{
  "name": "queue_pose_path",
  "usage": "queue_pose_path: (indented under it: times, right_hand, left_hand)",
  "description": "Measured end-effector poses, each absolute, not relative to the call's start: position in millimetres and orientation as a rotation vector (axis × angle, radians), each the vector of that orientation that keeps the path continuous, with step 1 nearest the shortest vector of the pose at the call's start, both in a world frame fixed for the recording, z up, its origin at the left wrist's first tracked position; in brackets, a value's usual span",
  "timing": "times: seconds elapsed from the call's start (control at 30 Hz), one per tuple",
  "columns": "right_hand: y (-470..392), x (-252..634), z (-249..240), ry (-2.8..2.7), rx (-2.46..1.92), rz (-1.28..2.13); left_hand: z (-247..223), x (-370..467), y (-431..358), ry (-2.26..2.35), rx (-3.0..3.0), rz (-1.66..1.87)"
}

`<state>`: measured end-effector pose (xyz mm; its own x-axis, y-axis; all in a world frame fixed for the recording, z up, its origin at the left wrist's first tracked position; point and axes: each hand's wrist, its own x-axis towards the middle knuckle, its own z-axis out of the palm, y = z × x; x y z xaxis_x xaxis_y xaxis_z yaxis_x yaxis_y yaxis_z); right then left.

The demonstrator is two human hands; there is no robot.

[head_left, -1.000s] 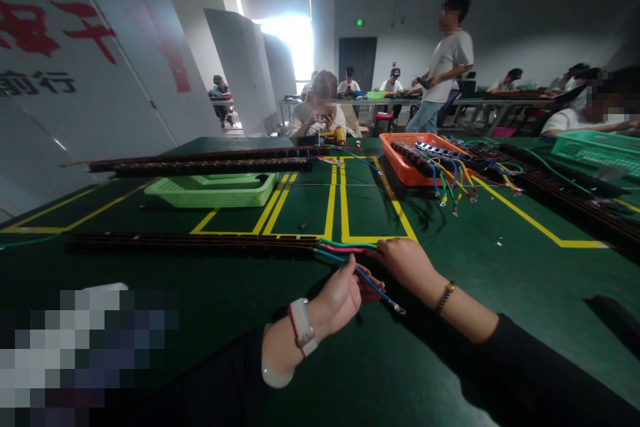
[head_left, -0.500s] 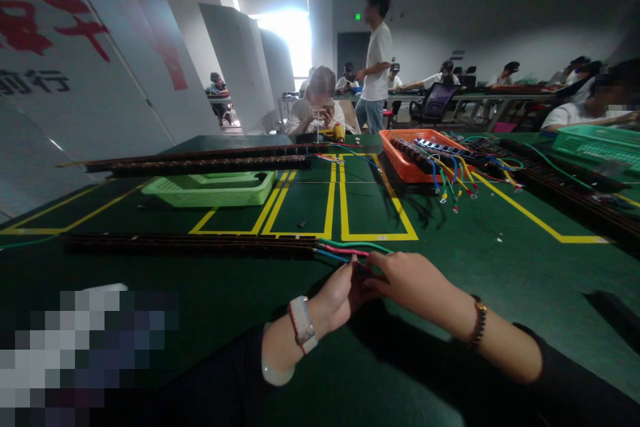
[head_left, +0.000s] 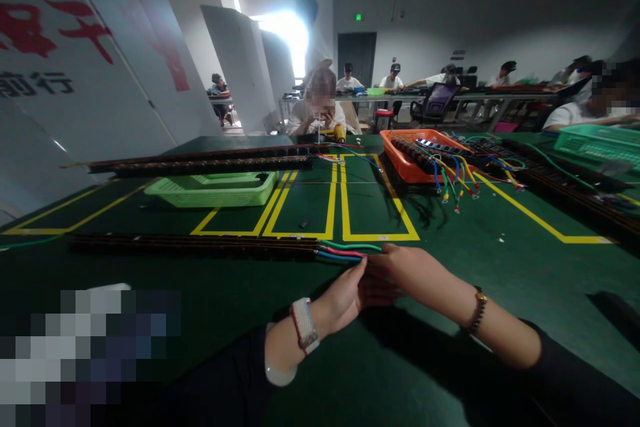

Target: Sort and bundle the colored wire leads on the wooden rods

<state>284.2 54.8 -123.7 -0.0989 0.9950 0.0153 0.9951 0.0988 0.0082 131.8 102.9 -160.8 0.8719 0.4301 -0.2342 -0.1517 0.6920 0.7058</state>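
A long dark strip assembly (head_left: 200,246) lies on the green table in front of me. From its right end come a green wire (head_left: 353,245), a red wire (head_left: 345,253) and a blue wire (head_left: 340,257). My left hand (head_left: 345,295) has its thumb pressed at the ends of the red and blue wires, its other fingers stretching behind toward the right. My right hand (head_left: 415,271) meets it there, fingers curled over the wire ends. Both hands hide the wire tips, so how each wire is gripped is partly unseen.
Beyond the strip stand a light green basket (head_left: 215,197) and an orange basket (head_left: 400,167) of wired parts. More dark strips (head_left: 210,163) lie at the back. Yellow tape lines (head_left: 350,207) mark the table. A dark object (head_left: 613,317) lies at right. A person sits opposite.
My left thumb has shifted slightly right along the wires toward their ends, and its fingers now spread behind my right hand. A walking person in the background has moved left.
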Motion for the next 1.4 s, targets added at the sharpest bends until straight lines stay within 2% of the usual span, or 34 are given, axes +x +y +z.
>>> queue_pose_path:
  times: [0.2,0.47,0.73,0.93,1.17,1.4]
  right_hand:
    - [65.4,289.6,-128.2,-2.338,-2.14,0.121]
    - [66.9,297.1,-131.2,-2.375,-2.046,0.118]
    - [77.6,308.9,-130.1,-2.114,-1.879,-0.082]
    - [87.5,313.3,-157.7,-2.048,-1.913,0.163]
    - [91.4,307.4,-159.1,-2.013,-1.908,0.364]
    - [96.3,303.6,-161.7,-1.992,-1.896,0.393]
  left_hand:
    - [-162.8,130.7,101.6,0.431,0.959,0.235]
    - [-161.7,130.2,100.5,0.47,0.951,0.232]
    - [-157.1,129.6,99.3,0.467,0.963,0.246]
    - [-153.7,126.6,97.0,0.448,0.965,0.263]
    - [-158.6,126.3,98.5,0.421,0.962,0.258]
    - [-158.8,127.7,98.5,0.415,0.965,0.258]
